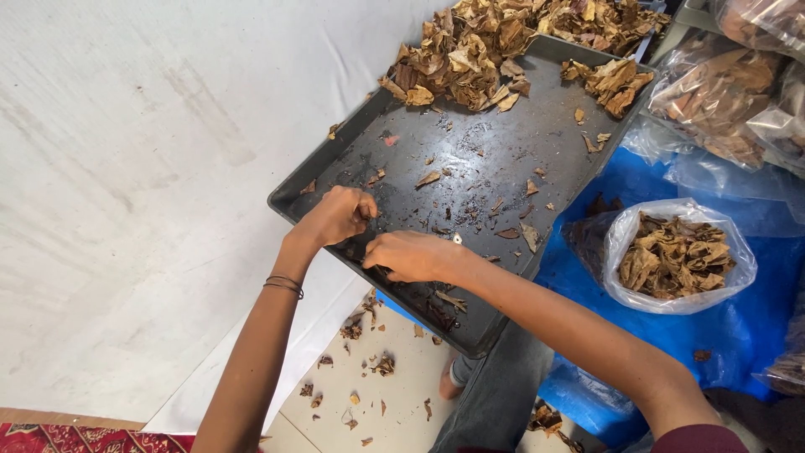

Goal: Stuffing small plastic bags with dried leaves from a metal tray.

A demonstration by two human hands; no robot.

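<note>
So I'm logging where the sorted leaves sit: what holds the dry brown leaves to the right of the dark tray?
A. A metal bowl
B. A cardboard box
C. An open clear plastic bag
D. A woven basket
C: the leaves lie in an open clear plastic bag on the blue sheet, beside the tray.

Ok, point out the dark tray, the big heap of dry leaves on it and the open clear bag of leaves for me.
Dark tray (pixel 495 151), head view, bare middle of its floor.
Heap of dry leaves (pixel 470 50), head view, centre of the pile at the tray's far end.
Open clear bag (pixel 620 231), head view, its plastic rim on the left side.
</note>
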